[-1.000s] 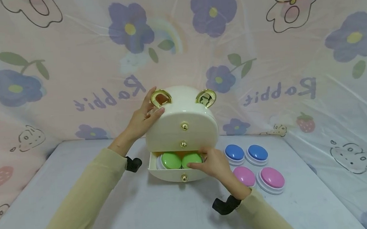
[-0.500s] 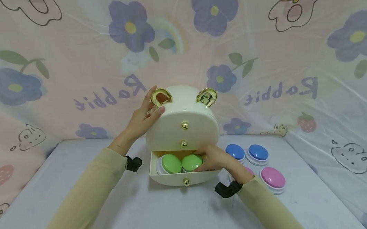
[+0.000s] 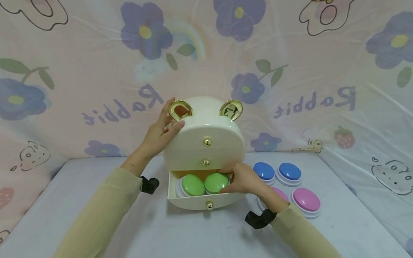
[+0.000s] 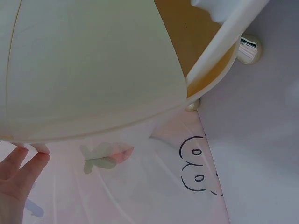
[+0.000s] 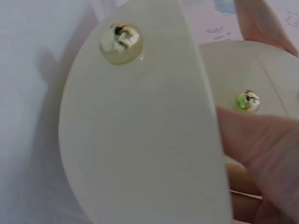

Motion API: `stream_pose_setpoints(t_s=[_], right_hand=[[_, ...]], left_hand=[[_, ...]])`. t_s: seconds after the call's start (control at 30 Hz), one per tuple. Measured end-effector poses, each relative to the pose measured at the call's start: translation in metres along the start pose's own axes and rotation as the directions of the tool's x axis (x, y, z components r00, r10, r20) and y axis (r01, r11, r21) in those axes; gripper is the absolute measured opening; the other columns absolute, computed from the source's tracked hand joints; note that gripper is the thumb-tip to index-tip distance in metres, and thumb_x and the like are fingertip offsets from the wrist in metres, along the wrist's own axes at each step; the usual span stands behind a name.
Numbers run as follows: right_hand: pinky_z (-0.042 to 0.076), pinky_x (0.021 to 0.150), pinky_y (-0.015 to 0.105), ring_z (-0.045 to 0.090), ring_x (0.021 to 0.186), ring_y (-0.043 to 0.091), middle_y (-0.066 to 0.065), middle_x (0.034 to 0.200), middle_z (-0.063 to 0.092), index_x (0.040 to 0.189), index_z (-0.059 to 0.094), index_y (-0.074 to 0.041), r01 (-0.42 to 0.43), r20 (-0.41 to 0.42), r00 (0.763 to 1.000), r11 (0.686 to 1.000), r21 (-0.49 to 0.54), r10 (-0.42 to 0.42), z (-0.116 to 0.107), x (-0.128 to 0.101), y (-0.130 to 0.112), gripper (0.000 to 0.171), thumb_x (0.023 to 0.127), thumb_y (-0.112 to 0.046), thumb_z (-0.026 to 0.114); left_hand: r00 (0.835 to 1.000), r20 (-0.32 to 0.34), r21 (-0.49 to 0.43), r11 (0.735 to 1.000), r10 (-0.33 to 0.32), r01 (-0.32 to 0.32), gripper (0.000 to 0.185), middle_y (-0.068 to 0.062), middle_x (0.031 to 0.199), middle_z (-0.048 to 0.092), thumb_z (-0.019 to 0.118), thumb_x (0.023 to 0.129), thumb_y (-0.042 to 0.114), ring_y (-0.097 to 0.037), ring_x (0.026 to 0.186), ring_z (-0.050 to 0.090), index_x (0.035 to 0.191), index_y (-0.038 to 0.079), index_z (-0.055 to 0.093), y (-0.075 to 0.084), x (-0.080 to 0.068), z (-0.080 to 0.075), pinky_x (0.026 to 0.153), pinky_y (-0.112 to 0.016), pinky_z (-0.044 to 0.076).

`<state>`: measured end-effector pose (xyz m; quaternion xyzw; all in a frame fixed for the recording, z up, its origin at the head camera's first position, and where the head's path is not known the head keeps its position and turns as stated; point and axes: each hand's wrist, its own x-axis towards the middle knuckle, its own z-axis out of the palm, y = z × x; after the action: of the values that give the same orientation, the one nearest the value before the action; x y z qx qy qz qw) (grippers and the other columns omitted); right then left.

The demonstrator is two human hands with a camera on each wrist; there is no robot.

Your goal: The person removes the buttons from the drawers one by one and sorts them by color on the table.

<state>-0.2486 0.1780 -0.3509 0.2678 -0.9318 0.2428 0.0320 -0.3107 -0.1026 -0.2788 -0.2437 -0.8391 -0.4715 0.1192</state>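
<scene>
A glossy white drawer box [image 3: 186,149] with gold-rimmed ears and gold knobs stands mid-table. My left hand [image 3: 159,135] grips its upper left side at the ear, thumb in front and fingers behind. The bottom drawer [image 3: 189,202] is pulled out, holding two round push-button buzzers with white bases. Beside the left green buzzer [image 3: 192,185] lies the right green buzzer [image 3: 214,183]. My right hand [image 3: 242,178] reaches into the drawer's right end and holds the right buzzer's edge between thumb and fingers. In the right wrist view the drawer front [image 5: 140,140] hides the buzzers.
To the right of the box stand two blue buzzers [image 3: 289,172] and, nearer, two pink buzzers [image 3: 306,200]; my right forearm partly covers one pink one. A printed cloth backdrop [image 3: 204,78] rises close behind the box.
The bottom drawer has come out a little farther toward me. My right thumb has gone from over the drawer's front edge to inside, at the right green buzzer. My left hand stays put.
</scene>
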Motion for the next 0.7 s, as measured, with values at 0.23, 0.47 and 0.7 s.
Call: stream_pose_setpoints(t_s=[0.23,0.47,0.7], right_hand=[[0.042,0.058,0.022,0.05,0.068,0.009,-0.003,0.081,0.065,0.113,0.072,-0.012,-0.056,-0.007,0.998,0.998,0.022,0.056,-0.002,-0.005,-0.001,0.057,0.063,-0.032,0.089],[0.046,0.067,0.028,0.06,0.084,0.015,-0.002,0.096,0.073,0.111,0.074,-0.017,-0.212,-0.079,0.974,0.977,0.02,0.213,-0.001,-0.009,-0.01,0.06,0.058,-0.043,0.089],[0.042,0.063,0.027,0.057,0.077,0.015,0.0,0.083,0.07,0.108,0.074,-0.011,-0.321,-0.191,0.923,0.942,0.1,0.335,0.007,-0.012,-0.022,0.057,0.06,-0.037,0.088]], left_hand=[[1.0,-0.005,-0.001,1.0,0.007,-0.007,0.073,-0.015,0.152,0.036,0.051,0.095,0.05,-0.033,0.138,0.039,0.152,0.045,0.006,0.001,-0.001,0.001,0.105,-0.059,0.038],[1.0,-0.008,0.003,1.0,-0.002,0.002,0.071,-0.014,0.152,0.037,0.051,0.095,0.05,-0.032,0.138,0.039,0.15,0.048,0.006,0.0,0.0,0.002,0.106,-0.058,0.037],[1.0,-0.005,0.008,1.0,0.008,-0.007,0.071,-0.015,0.151,0.038,0.051,0.097,0.043,-0.033,0.138,0.039,0.152,0.045,0.006,0.0,0.0,0.0,0.106,-0.058,0.036]])
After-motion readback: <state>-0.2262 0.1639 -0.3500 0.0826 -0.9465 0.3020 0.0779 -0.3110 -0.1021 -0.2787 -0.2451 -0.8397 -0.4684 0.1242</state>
